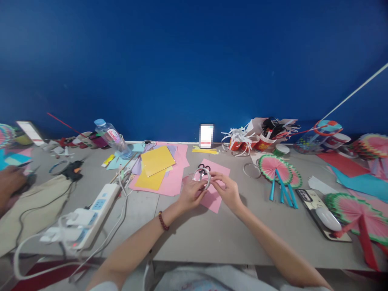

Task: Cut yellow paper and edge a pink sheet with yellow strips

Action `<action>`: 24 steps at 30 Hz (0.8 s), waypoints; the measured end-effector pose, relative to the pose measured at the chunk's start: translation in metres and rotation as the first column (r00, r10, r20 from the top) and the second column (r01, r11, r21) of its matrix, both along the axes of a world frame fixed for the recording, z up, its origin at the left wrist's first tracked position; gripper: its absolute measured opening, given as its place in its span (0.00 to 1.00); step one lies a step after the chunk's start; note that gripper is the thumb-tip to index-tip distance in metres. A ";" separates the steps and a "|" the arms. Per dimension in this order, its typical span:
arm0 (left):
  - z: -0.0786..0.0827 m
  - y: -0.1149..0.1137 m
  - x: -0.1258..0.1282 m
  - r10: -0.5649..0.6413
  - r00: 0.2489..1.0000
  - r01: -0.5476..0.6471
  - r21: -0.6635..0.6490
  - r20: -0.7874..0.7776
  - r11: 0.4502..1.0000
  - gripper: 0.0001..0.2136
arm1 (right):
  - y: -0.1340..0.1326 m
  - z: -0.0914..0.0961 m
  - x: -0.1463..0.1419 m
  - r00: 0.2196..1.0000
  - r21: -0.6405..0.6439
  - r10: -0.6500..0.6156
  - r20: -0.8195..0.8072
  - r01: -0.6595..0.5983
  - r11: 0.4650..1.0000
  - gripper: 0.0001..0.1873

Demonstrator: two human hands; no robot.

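Both my hands meet at the middle of the grey table [212,234], over a pink paper sheet [216,200]. My left hand [191,193] is closed on a roll of clear tape [202,176], holding it upright. My right hand [227,189] pinches the roll's right edge with thumb and fingers. A pair of scissors [203,166] lies on the pink sheet just behind the roll. A bead bracelet sits on my left wrist.
Yellow and pink sheets [157,169] lie left of centre, beside a power strip [97,210], a glue gun [72,169] and a water bottle [112,137]. Paper fans [280,171] and a phone [321,214] lie right. Another person's hand [10,182] is at far left.
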State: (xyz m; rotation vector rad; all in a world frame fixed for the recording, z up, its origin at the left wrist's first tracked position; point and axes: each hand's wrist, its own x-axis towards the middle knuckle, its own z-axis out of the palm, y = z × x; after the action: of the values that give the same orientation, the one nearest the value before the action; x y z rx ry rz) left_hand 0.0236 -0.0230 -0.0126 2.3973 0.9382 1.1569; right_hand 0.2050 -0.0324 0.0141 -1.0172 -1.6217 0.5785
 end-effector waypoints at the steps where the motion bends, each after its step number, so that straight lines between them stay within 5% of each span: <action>1: 0.001 0.000 0.000 -0.002 1.000 0.002 0.009 0.000 1.000 0.14 | 0.001 0.001 0.001 1.000 0.001 0.004 0.004 -0.004 1.000 0.03; 8: 0.002 0.000 0.001 -0.020 0.999 0.021 -0.047 0.030 0.999 0.14 | 0.009 0.006 0.011 0.999 0.031 0.032 0.034 -0.033 0.999 0.05; 14: 0.006 -0.003 0.002 -0.064 0.988 0.102 -0.291 0.138 0.951 0.15 | 0.006 0.008 0.010 0.997 0.089 0.001 0.075 -0.007 0.996 0.08; 20: 0.015 -0.006 0.004 -0.013 0.952 0.175 -0.512 0.304 0.841 0.16 | 0.009 0.002 0.017 0.977 -0.110 -0.181 -0.109 0.169 0.979 0.11; 24: 0.016 -0.003 0.007 0.055 0.908 0.209 -0.561 0.416 0.801 0.14 | 0.009 0.000 0.012 0.999 -0.301 -0.042 -0.034 0.029 0.953 0.13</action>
State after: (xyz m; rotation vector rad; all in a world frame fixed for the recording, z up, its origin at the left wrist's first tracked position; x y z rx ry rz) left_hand 0.0307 -0.0264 0.0038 1.5862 0.8769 1.0714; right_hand 0.2170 -0.0231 0.0145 -1.2458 -1.5046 0.8344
